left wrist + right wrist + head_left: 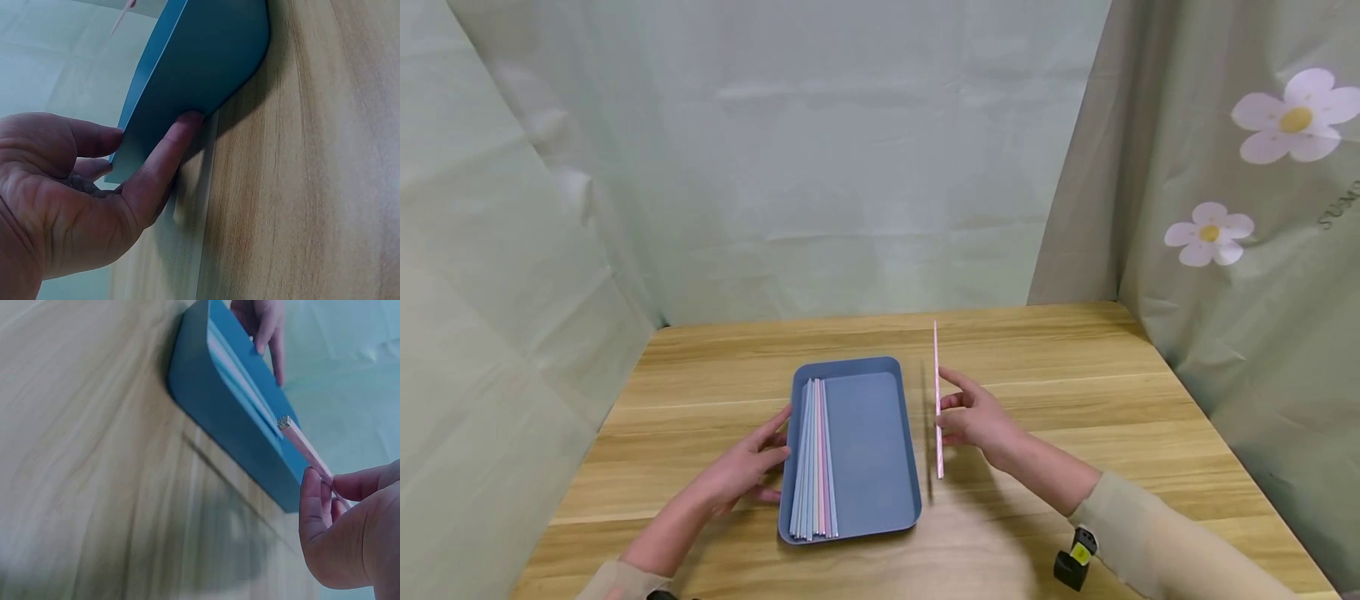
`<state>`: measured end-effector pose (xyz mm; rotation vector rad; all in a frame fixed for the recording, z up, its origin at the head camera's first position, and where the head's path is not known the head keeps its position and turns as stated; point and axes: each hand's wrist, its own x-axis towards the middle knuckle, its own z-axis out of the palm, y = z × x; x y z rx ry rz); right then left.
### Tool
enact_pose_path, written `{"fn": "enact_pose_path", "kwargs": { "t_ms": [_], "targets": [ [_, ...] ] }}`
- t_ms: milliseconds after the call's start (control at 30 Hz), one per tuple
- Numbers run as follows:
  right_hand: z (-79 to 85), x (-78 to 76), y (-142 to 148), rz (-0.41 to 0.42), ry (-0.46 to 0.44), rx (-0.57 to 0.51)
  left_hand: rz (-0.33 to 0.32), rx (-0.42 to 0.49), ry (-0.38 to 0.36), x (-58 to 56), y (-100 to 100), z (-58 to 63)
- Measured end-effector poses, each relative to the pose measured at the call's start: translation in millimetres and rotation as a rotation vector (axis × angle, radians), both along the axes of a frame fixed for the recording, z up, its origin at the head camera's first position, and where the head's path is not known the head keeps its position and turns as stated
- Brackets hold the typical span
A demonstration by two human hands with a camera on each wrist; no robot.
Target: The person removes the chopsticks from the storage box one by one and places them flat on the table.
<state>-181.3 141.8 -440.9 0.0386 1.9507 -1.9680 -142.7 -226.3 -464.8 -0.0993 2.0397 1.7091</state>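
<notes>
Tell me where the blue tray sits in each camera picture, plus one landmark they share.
Head: blue tray, lower middle.
Left wrist: tray at top centre, cut off above.
Right wrist: tray in upper middle, slanting down rightward.
Shared landmark: left hand, at the tray's side.

- Right edge of the head view: the lettering (1340,206) is cut off mid-word.
- Bottom edge there: the right sleeve (1180,533) and left sleeve (625,581) run out of frame, as does the near side of the table (1060,358); too little of a dark object (661,595) at lower left shows to name it.
- Left of centre: the sticks (814,458) overlap too closely to count.
- Left wrist view: the top edge crops the tray (872,450), whose wall hides its inside; a pinkish shape (125,11) at upper left is small and cut off.
- Right wrist view: the left hand (748,467) is cropped at the top; at lower right, the right hand (981,421) hides part of the pink stick (937,375); the shadow (228,550) low in the centre is blurred.
</notes>
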Motion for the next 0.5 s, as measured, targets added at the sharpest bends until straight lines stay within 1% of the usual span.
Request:
{"fn": "enact_pose_path", "kwargs": {
  "t_ms": [200, 333, 500],
  "targets": [
    [-7.0, 3.9, 13, -0.002, -0.012, 0.028, 0.012, -0.004, 0.005, -0.3, 0, -1.3],
    [-15.3, 7.3, 18, -0.023, -0.021, 0.046, 0.013, -0.006, 0.007, 0.2, 0, -1.1],
    [-24.0, 11.9, 24, -0.038, -0.028, 0.107, 0.011, -0.005, 0.004, 0.6, 0, -1.3]
  ]
}}
